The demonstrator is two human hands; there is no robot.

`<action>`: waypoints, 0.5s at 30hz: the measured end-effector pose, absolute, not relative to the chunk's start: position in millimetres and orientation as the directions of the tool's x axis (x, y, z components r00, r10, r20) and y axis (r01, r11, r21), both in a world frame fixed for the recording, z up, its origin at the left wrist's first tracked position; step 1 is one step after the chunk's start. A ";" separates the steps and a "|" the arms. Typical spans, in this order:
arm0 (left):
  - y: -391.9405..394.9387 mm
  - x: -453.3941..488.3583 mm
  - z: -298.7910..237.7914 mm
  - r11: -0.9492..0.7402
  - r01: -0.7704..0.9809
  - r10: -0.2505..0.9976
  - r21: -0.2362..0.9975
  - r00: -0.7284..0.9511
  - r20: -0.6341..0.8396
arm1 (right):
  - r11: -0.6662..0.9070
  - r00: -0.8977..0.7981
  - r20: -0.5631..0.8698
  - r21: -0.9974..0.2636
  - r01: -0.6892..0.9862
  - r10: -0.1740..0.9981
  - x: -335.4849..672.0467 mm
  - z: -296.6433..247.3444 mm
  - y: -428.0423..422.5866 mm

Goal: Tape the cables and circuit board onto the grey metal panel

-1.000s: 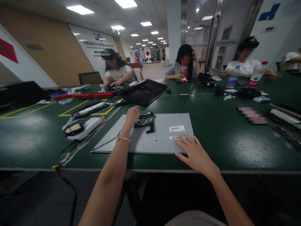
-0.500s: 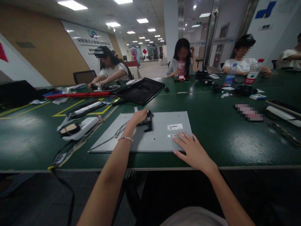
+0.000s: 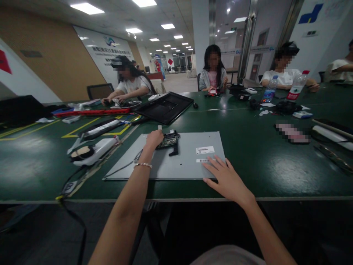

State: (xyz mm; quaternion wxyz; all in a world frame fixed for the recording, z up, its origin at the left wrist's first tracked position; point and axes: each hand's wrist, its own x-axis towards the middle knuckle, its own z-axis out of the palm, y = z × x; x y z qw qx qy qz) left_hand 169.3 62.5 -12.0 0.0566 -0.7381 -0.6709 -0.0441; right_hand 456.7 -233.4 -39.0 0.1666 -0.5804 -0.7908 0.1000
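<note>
A grey metal display panel (image 3: pixel 193 169) lies flat on the green table, with two white labels toward its right side. Near its far edge sits a circuit board in a black frame (image 3: pixel 168 140), and grey cables (image 3: pixel 125 167) run from it toward the near left. My left hand (image 3: pixel 154 139) is at the board's left end, fingers curled together; their tips and anything between them are hidden. Over the panel's near right corner, my right hand (image 3: pixel 224 176) rests with fingers spread, touching the surface by the lower label and holding nothing.
A black monitor frame (image 3: pixel 165 106) and a mouse (image 3: pixel 195 105) lie beyond the panel. To the left is a white device with a black strap (image 3: pixel 96 151). Bottles (image 3: pixel 270 90) and a blurred pink item (image 3: pixel 292 133) are at right. Several people sit across the table.
My left hand has shifted left along the board, from its right part to its left end, uncovering more of it. The right hand stays put. The person opposite has lowered a raised hand.
</note>
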 end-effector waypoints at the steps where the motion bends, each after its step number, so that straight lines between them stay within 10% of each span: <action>1: 63.4 168.2 -13.2 -0.102 0.995 0.986 -0.013 0.103 0.130 | 0.306 -0.271 0.146 -0.352 0.885 0.952 456.4 -38.9 -233.2; 15: 53.0 152.0 5.6 0.036 0.981 0.975 0.189 -0.076 0.211 | 0.313 -0.294 0.109 -0.370 0.875 0.950 459.6 -37.4 -231.2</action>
